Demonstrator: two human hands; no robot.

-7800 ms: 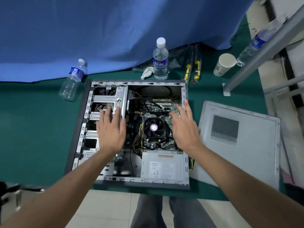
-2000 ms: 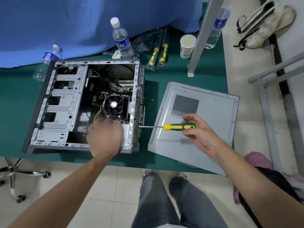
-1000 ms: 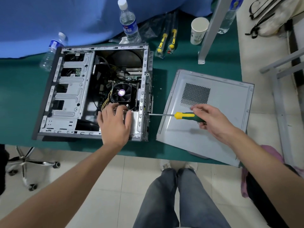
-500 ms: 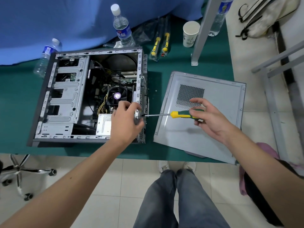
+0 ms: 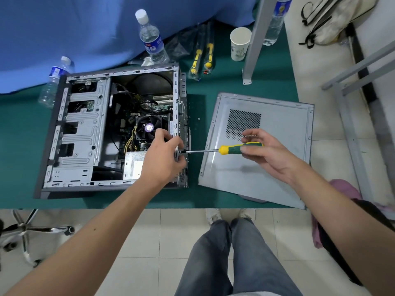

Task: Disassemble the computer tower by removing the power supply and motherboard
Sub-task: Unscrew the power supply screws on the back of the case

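The open computer tower [image 5: 81, 133] lies on its side on the green table. Inside, the silver power supply [image 5: 133, 166] sits at the near right corner, and the motherboard with its black CPU fan [image 5: 147, 127] lies behind it. My right hand [image 5: 265, 152] grips the green-and-yellow handle of a screwdriver [image 5: 233, 148]. Its shaft runs left to the tower's rear panel. My left hand [image 5: 164, 159] curls over the tower's rear edge, fingertips pinching at the screwdriver's tip. The screw itself is hidden by my fingers.
The removed side panel [image 5: 263, 150] lies right of the tower. Two water bottles [image 5: 150, 39] [image 5: 53, 80], packaged screwdrivers [image 5: 202, 54] and a paper cup [image 5: 239, 43] stand at the back. A metal post [image 5: 255, 39] rises behind the panel. A chair base [image 5: 25, 231] sits at lower left.
My left hand has moved from on top of the power supply to the tower's rear edge at the screwdriver's tip. My right hand keeps the screwdriver against the rear panel.
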